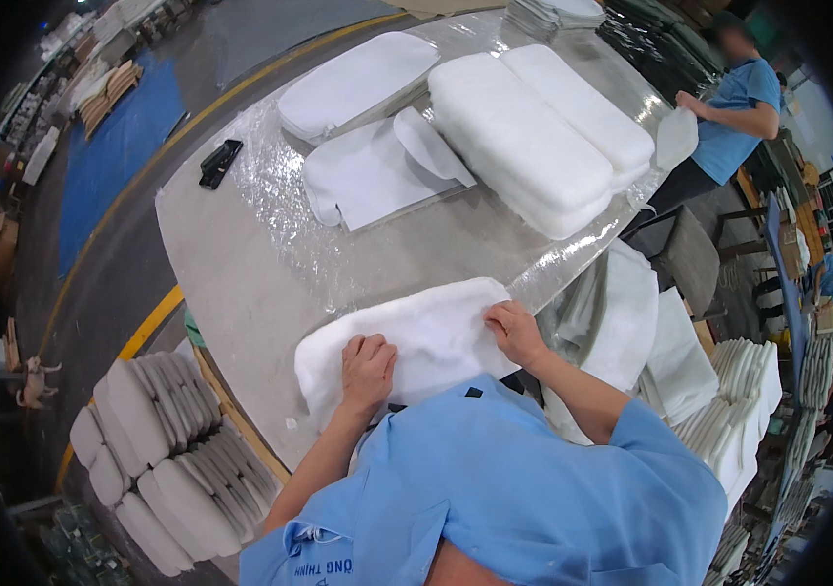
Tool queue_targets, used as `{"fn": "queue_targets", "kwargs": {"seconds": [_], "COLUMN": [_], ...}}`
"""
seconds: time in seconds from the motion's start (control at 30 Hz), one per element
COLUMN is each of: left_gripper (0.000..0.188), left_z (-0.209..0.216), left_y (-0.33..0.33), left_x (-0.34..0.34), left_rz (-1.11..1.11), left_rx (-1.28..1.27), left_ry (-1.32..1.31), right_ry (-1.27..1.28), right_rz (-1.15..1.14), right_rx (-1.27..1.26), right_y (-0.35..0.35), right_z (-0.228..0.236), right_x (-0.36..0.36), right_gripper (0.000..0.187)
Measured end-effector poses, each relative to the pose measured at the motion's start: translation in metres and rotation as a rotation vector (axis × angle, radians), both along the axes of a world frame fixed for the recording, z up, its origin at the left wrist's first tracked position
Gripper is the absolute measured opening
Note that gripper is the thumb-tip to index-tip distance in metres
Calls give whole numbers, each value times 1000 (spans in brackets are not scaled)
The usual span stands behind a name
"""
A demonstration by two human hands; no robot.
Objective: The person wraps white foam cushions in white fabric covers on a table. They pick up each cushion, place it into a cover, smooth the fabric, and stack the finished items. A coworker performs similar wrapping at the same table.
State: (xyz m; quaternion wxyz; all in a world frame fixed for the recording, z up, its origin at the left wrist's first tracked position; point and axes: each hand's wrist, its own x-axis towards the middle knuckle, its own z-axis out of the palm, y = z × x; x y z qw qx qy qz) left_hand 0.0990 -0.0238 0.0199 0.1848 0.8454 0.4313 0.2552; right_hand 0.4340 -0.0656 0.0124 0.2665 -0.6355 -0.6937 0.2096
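A white, fluffy padding piece (pixel 426 327) with rounded corners lies at the near edge of the table, right in front of my body. My left hand (pixel 368 369) is on its left part, fingers bent and closed on the soft surface. At the right end, my right hand (pixel 514 332) pinches the padding near its edge. Farther off lie thick white padding stacks (pixel 519 142), and left of them a pile of flat white sheets (pixel 358 83). One white sheet (pixel 368 176) between them has a flap folded up.
The table (pixel 241 254) is covered in clear plastic film. A black tool (pixel 220 164) lies at its left edge. Stacked pale cushions (pixel 177 449) stand at lower left, more white pads (pixel 622 313) at right. A co-worker (pixel 739 107) holds a white piece beside the far right corner.
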Motion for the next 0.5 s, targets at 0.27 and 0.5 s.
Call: {"fn": "queue_targets", "kwargs": {"seconds": [0.27, 0.5], "left_gripper": [11, 11], "left_z": [7, 35], "left_y": [-31, -44], "left_x": [-10, -63], "left_rz": [-105, 253], "left_rx": [-602, -479], "left_ry": [-291, -374], "right_ry": [284, 67], "right_rz": [419, 445], "right_rx": [-335, -165], "right_y": [-6, 23], "right_z": [33, 22], "right_x": [-70, -86], "right_gripper": [36, 22]}}
